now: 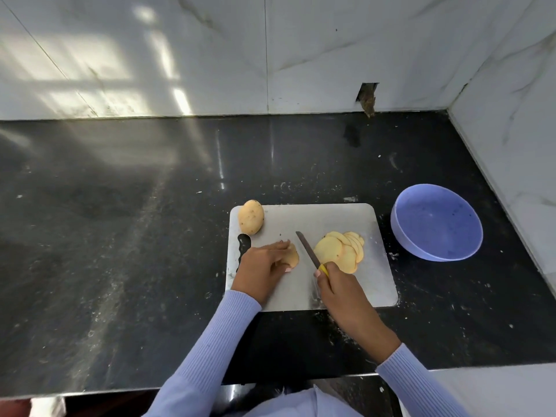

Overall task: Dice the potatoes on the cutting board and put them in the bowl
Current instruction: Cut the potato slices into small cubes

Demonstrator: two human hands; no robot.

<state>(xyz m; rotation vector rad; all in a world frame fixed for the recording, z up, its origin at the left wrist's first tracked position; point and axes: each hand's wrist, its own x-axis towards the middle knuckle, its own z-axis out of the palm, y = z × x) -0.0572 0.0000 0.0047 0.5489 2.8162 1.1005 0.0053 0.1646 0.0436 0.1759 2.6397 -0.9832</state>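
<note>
right hand [337,288] grips knife [308,250] | left hand [264,264] holds potato piece [291,255] | slices [340,249] beyond right hand | bowl [436,222] far right

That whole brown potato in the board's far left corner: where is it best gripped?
Probably across the middle of the whole brown potato, from above. It lies on its side on the steel cutting board, apart from everything, long sides exposed, nearest the left hand.

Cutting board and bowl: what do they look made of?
Cutting board: likely brushed stainless steel, grey with a dull sheen and a cut-out handle slot. Bowl: probably plastic or melamine, matte lavender, thick even rim; ceramic can't be ruled out.
</note>
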